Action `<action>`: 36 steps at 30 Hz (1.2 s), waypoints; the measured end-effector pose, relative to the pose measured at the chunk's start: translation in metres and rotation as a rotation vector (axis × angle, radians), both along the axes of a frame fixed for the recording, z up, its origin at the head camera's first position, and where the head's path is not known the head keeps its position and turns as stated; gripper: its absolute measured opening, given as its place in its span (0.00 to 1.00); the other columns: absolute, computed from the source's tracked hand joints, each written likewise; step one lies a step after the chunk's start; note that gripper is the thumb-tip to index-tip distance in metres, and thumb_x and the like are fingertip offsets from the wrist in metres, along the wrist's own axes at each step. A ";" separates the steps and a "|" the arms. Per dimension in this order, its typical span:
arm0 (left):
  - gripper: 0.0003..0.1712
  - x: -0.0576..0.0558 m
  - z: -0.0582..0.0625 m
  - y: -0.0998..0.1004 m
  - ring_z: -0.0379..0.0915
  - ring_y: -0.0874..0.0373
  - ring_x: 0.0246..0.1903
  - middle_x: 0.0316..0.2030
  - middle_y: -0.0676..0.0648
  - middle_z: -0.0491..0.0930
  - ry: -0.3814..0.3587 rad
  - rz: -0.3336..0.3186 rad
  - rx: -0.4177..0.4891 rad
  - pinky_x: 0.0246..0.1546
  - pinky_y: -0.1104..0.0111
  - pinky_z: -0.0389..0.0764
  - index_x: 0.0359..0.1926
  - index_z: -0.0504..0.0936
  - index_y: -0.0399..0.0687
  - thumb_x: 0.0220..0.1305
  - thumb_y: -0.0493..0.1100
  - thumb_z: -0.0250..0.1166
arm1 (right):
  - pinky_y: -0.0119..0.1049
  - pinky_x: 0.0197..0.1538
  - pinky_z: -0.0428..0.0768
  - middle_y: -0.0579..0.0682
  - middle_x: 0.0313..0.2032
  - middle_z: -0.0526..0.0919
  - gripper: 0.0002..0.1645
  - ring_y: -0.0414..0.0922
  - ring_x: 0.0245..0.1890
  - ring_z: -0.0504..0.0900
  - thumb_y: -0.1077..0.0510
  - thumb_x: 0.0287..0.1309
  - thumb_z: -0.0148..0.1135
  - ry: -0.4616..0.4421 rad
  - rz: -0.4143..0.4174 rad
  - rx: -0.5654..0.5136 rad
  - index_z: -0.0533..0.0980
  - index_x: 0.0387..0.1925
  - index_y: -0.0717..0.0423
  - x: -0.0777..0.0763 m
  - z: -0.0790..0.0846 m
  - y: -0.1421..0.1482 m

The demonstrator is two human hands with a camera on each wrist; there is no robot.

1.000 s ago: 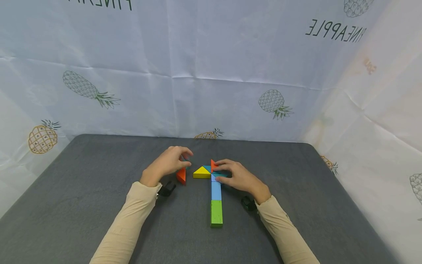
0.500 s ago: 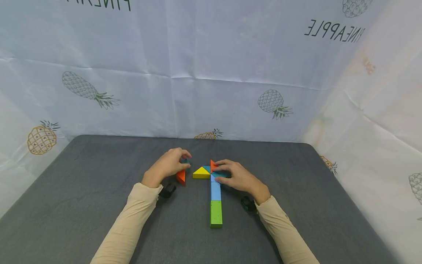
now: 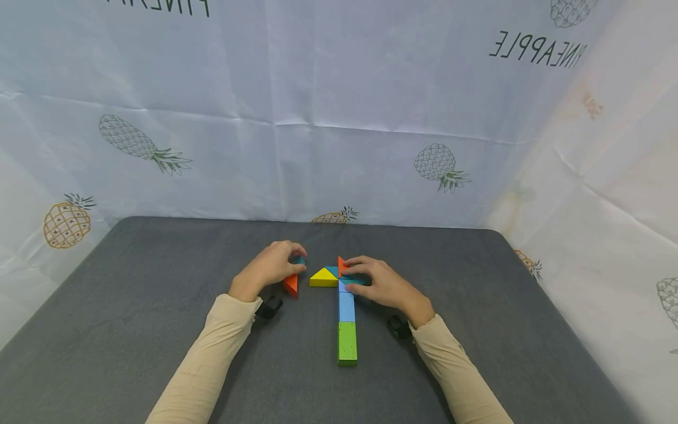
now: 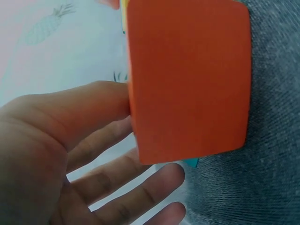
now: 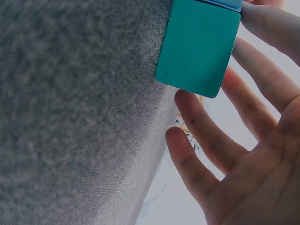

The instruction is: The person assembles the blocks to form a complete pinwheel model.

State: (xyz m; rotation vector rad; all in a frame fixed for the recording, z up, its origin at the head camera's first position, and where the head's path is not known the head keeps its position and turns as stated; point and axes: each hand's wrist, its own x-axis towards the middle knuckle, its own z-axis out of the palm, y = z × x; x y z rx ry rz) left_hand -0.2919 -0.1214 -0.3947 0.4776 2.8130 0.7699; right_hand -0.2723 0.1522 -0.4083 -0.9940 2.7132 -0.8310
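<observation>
My left hand [image 3: 270, 264] pinches a blue triangular block [image 3: 299, 259] between thumb and fingers. An orange triangular block [image 3: 291, 284] lies against its near side; in the left wrist view its broad face [image 4: 190, 79] hides most of the blue one. At the head of a row of blocks, my right hand [image 3: 382, 284] holds a teal triangular block [image 5: 199, 49], thumb on the near side and fingers on the far side. Its fingers also touch an upright orange triangle [image 3: 341, 265]. The thumb lies over a light blue triangle [image 3: 342, 285].
A yellow triangle [image 3: 324, 278] and a blue triangle [image 3: 332, 270] adjoin the row's left side. Below run a light blue rectangular block [image 3: 346, 307] and a green block [image 3: 347, 343]. Grey cloth covers the table [image 3: 159, 353]; a pineapple-print curtain [image 3: 238, 159] hangs behind.
My left hand has lowered slightly toward me and closed on the blue triangular block beside the orange one. The right hand and the row of blocks have stayed in place.
</observation>
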 end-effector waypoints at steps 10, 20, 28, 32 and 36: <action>0.18 -0.001 -0.003 -0.002 0.76 0.47 0.53 0.54 0.40 0.80 0.004 -0.016 0.035 0.53 0.53 0.78 0.57 0.82 0.45 0.68 0.44 0.64 | 0.54 0.66 0.72 0.54 0.66 0.73 0.24 0.56 0.68 0.70 0.52 0.65 0.65 -0.008 -0.003 -0.004 0.79 0.60 0.55 0.000 0.000 0.000; 0.18 -0.001 -0.004 -0.002 0.81 0.48 0.50 0.54 0.42 0.82 0.071 -0.054 0.173 0.48 0.57 0.82 0.57 0.81 0.42 0.69 0.43 0.63 | 0.55 0.65 0.72 0.56 0.66 0.73 0.24 0.56 0.67 0.71 0.52 0.65 0.65 -0.005 0.005 -0.002 0.79 0.59 0.56 0.000 0.000 0.000; 0.19 0.001 0.001 0.000 0.80 0.47 0.51 0.56 0.42 0.81 0.038 -0.070 0.222 0.51 0.55 0.82 0.58 0.80 0.42 0.70 0.44 0.63 | 0.55 0.65 0.72 0.56 0.66 0.73 0.23 0.56 0.67 0.71 0.52 0.65 0.65 -0.015 -0.002 0.007 0.79 0.59 0.55 0.000 0.001 -0.001; 0.19 0.002 0.003 0.001 0.80 0.47 0.52 0.56 0.42 0.81 0.039 -0.081 0.235 0.51 0.55 0.82 0.59 0.80 0.41 0.70 0.44 0.63 | 0.56 0.65 0.72 0.56 0.66 0.73 0.23 0.56 0.67 0.71 0.52 0.65 0.65 -0.016 -0.003 0.008 0.79 0.59 0.55 0.000 0.001 -0.001; 0.20 0.002 0.003 0.002 0.80 0.47 0.51 0.56 0.42 0.81 0.045 -0.098 0.249 0.52 0.55 0.81 0.59 0.80 0.41 0.70 0.44 0.62 | 0.56 0.65 0.72 0.56 0.66 0.73 0.23 0.57 0.67 0.71 0.52 0.65 0.65 -0.013 -0.002 0.007 0.79 0.59 0.55 0.000 0.001 0.000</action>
